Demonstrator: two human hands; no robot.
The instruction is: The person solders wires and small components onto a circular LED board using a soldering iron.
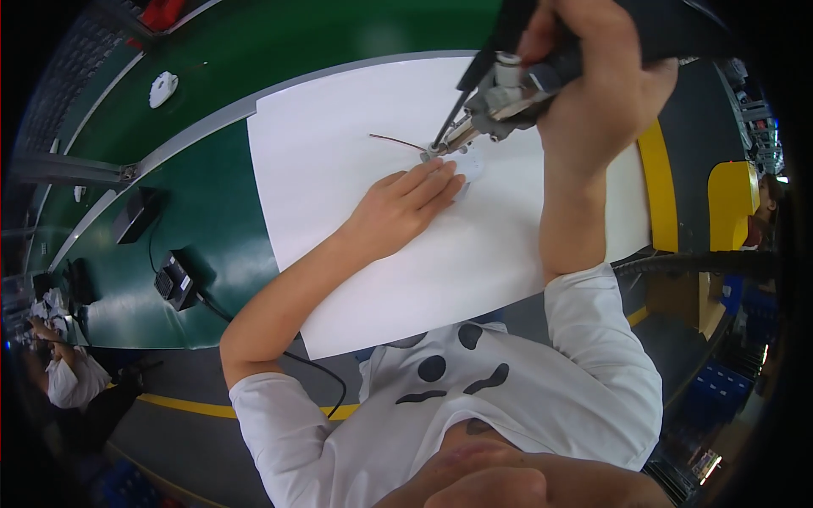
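Note:
My right hand [603, 102] is wrapped round an automatic screwdriver [506, 100], a dark tool with a metal nose and a thin black tube alongside. The tool slants down to the left, its tip on or just above a small white plastic part [472, 168]. My left hand [398, 207] lies over the near side of this part, fingers pressed together and holding it against a white sheet [373, 288]. A thin reddish-brown wire [394, 138] runs left from the part. My fingers hide much of the part, and whether a screw sits under the tip cannot be made out.
Green mat [212, 203] covers the bench left of the sheet, with a small black box [176, 279] and its cable. Another white part [163, 89] lies beyond a metal rail. A yellow machine [732, 203] stands at right. A person [74, 377] sits far left.

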